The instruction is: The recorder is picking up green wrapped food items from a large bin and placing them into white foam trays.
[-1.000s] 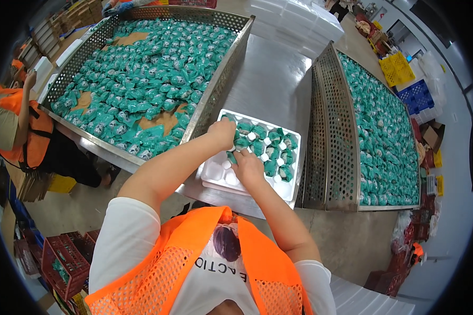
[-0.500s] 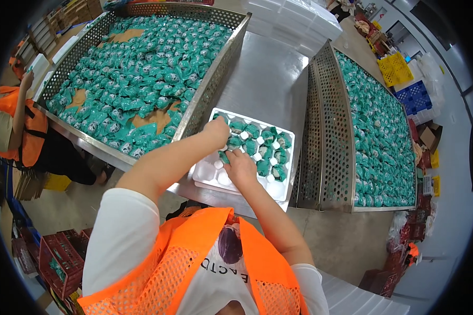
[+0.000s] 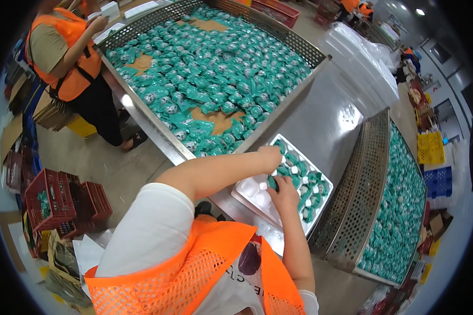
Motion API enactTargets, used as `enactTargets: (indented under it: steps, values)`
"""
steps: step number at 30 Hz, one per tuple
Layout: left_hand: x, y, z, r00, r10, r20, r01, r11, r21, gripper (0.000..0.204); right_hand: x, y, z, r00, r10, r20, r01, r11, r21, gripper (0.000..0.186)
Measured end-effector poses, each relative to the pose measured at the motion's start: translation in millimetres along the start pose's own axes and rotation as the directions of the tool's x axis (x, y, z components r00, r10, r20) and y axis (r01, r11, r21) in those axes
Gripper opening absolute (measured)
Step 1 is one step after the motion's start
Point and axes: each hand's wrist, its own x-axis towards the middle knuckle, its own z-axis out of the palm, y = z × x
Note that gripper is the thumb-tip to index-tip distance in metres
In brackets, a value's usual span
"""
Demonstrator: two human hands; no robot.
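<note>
A white moulded tray (image 3: 320, 202) with round hollows rests on the metal table, partly filled with balls in green wrappers (image 3: 314, 178). Over its far left edge my left hand (image 3: 269, 159) is curled closed, with green wrapping showing just beyond its fingers. My right hand (image 3: 285, 194) reaches into the middle of the tray, its fingers bent down around a green-wrapped ball (image 3: 273, 182). The fingertips of both hands are mostly hidden. Bare white hollows (image 3: 255, 191) lie at the tray's near left.
A perforated metal bin (image 3: 286, 113) of green-wrapped balls stands ahead to the left, another perforated bin (image 3: 347, 210) to the right. Stacked clear plastic trays (image 3: 360, 68) sit at the table's far end. A person in an orange vest (image 3: 71, 58) stands left, above red crates (image 3: 50, 199).
The view has swung left, so the bins and tray appear farther right and the other person shows more fully. Both hands have stayed at the tray, in nearly the same places.
</note>
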Motion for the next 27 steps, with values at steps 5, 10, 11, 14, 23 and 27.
enactTargets:
  steps: [5, 10, 11, 14, 23, 27]
  values:
    - [-70, -64, -110, 0.996, 0.091, -0.006, -0.085, 0.904, -0.419, 0.028, 9, 25, -31, 0.988, 0.146, 0.05, -0.152, 0.871, 0.467, 0.045]
    - [-123, -189, -80, 0.723, -0.489, 0.488, 0.268, 0.849, 0.455, 0.048, 47, -52, -80, 0.998, 0.067, 0.005, -0.062, 0.887, 0.458, 0.037]
    - [-128, -206, -71, 0.722, -0.488, 0.491, 0.271, 0.852, 0.448, 0.048, 58, -72, -79, 0.998, -0.069, 0.006, 0.059, 0.894, 0.444, 0.035]
    - [-130, -227, -57, 0.703, -0.383, 0.599, 0.381, 0.914, 0.137, 0.058, 84, -130, -73, 0.94, -0.333, 0.077, 0.272, 0.865, 0.422, 0.031]
    - [-129, -222, -51, 0.713, -0.387, 0.584, 0.434, 0.898, 0.065, 0.057, 130, -201, 59, 0.602, -0.378, 0.704, 0.577, 0.815, -0.056, 0.048]
    - [-128, -228, -56, 0.692, -0.311, 0.651, 0.429, 0.903, -0.024, 0.058, 139, -193, 59, 0.577, -0.437, 0.69, 0.593, 0.805, 0.014, 0.051]
